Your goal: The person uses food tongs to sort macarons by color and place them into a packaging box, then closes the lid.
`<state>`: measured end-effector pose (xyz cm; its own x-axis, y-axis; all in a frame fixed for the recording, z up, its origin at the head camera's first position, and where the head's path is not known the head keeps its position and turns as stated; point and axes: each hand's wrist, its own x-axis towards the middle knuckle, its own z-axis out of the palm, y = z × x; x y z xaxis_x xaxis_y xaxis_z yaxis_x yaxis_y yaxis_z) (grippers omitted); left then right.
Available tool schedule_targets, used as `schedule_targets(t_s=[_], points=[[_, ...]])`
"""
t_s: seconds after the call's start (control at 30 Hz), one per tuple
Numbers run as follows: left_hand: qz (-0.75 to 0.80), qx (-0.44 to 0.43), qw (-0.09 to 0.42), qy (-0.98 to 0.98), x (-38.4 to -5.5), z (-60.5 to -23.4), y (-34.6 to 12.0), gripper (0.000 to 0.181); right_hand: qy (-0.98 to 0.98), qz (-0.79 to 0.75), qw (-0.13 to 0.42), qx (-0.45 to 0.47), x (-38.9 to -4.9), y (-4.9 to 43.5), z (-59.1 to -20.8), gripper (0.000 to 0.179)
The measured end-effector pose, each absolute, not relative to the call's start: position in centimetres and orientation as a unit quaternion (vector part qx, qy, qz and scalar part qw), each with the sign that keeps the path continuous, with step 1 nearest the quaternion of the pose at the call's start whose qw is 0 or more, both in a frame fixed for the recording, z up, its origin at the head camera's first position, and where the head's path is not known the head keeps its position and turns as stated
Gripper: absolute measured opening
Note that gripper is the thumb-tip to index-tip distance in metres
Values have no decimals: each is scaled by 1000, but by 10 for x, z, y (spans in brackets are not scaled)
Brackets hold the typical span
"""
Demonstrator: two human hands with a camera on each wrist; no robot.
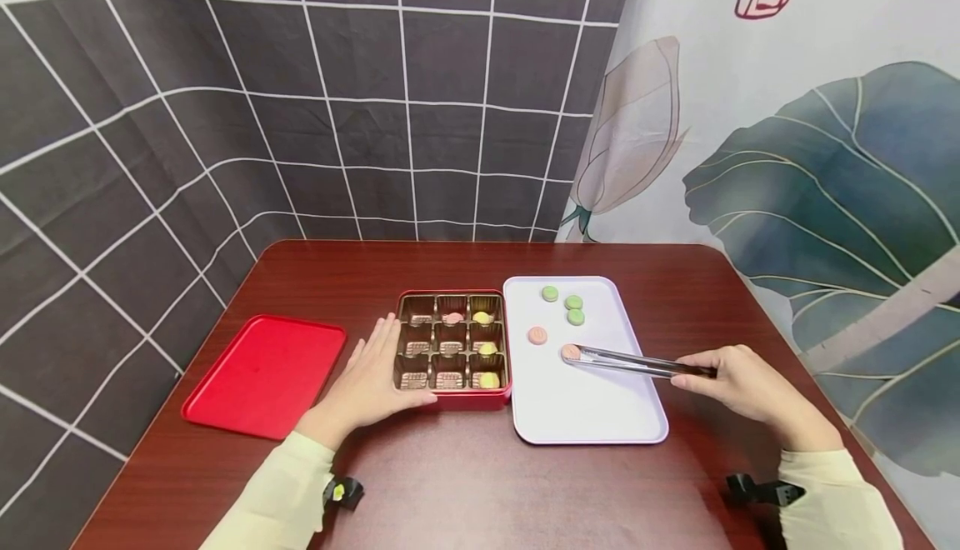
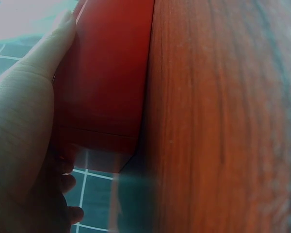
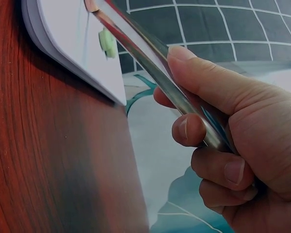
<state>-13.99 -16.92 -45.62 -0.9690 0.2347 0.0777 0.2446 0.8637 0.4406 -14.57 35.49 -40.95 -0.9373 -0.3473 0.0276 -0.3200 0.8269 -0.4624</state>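
Observation:
My right hand (image 1: 738, 379) grips metal tongs (image 1: 637, 362) over the white tray, thumb on one arm and curled fingers round the other. At their tips is a pink macaron (image 1: 572, 352). Another pink macaron (image 1: 537, 335) lies on the tray to the left, and three green macarons (image 1: 575, 317) lie toward the back. My left hand (image 1: 371, 379) rests against the left side of a red box (image 1: 471, 401), fingers extended and thumb along its front. The box's gold insert has compartments; yellow macarons (image 1: 488, 380) sit in the right column, a pink one (image 1: 452, 317) in the back middle.
The white tray (image 1: 585, 417) stands right beside the box. On the left of the brown table (image 1: 450, 483) lies a red lid (image 1: 262, 375). A dark gridded cloth (image 1: 360, 133) hangs behind the table, with a leaf-patterned curtain (image 1: 720, 100) to the right.

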Motion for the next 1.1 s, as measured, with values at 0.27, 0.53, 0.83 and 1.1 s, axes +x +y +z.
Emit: schedule_targets(t_s=[0.27, 0.53, 0.83, 1.1], points=[[-225, -124, 8, -966, -140, -455, -169, 131, 952, -242, 24, -186, -146, 354, -407, 36], [-225, -125, 10, -966, -140, -456, -169, 130, 950, -243, 20, -194, -147, 351, -403, 36], [-224, -126, 10, -966, -140, -456, -169, 129, 952, -236, 22, -193, -149, 346, -394, 36], [-228, -127, 12, -965, -139, -455, -169, 129, 950, -232, 10, -206, -151, 341, -389, 35]])
